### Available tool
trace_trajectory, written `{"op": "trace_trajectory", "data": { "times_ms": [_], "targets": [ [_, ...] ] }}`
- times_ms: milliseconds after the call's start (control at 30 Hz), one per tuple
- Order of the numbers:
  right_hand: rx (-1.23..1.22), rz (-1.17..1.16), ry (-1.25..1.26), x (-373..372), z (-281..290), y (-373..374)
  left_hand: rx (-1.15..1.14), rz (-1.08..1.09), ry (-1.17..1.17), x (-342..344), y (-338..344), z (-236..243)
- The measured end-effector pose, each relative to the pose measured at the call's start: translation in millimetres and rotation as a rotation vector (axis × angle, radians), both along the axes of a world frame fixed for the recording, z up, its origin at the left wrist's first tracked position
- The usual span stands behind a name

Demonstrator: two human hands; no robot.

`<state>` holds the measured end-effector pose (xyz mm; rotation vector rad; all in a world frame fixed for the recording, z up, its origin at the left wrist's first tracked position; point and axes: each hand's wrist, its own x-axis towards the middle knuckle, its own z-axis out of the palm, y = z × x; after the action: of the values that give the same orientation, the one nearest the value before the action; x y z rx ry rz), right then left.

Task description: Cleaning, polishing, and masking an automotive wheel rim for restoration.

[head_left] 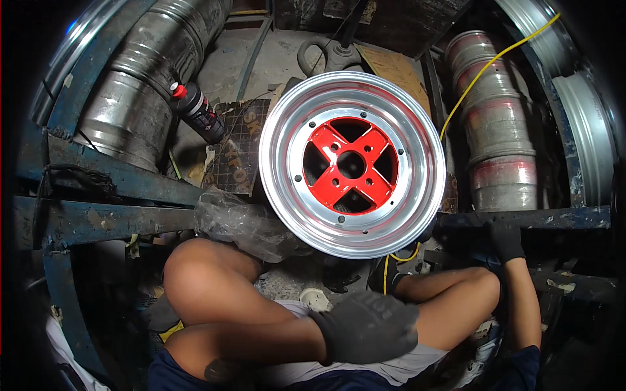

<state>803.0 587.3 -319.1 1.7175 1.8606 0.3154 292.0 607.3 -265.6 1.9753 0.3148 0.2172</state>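
A polished silver wheel rim (pixel 287 189) with a glossy red four-spoke centre (pixel 375 186) stands in front of me, its face toward me. Dark bolts dot the ring around the red part. My left hand (pixel 368 327), in a dark grey glove, is over my lap, below the rim and apart from it. Its fingers curl inward, slightly blurred, and whatever they may hold is hidden. Off to the right, my right hand (pixel 505 240), also gloved, reaches to the blue metal frame (pixel 554 217). Deep shadow hides its fingers there.
Crumpled clear plastic (pixel 238 218) lies left of the rim. Behind it leans a dark bottle (pixel 197 114) with a red and white cap. Stacked bare rims (pixel 137 98) fill the left rack, with more rims (pixel 495 124) at right. A yellow hose (pixel 486 68) runs down the right side.
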Motion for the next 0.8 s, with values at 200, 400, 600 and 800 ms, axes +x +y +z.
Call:
{"op": "trace_trajectory", "data": {
  "times_ms": [200,400,600,800],
  "targets": [
    [0.281,-0.101,0.770,-131,16,93,0.790,0.294,0.040,-84,100,19],
    [-0.005,-0.554,1.387,-170,14,149,-0.058,0.872,0.107,-155,192,-42],
    [0.316,-0.480,1.070,-164,-74,146,-1.192,1.073,-0.077,-103,193,-65],
    [0.275,-0.648,1.389,-175,-24,143,-0.917,1.258,0.066,-57,173,-21]
  ]
}}
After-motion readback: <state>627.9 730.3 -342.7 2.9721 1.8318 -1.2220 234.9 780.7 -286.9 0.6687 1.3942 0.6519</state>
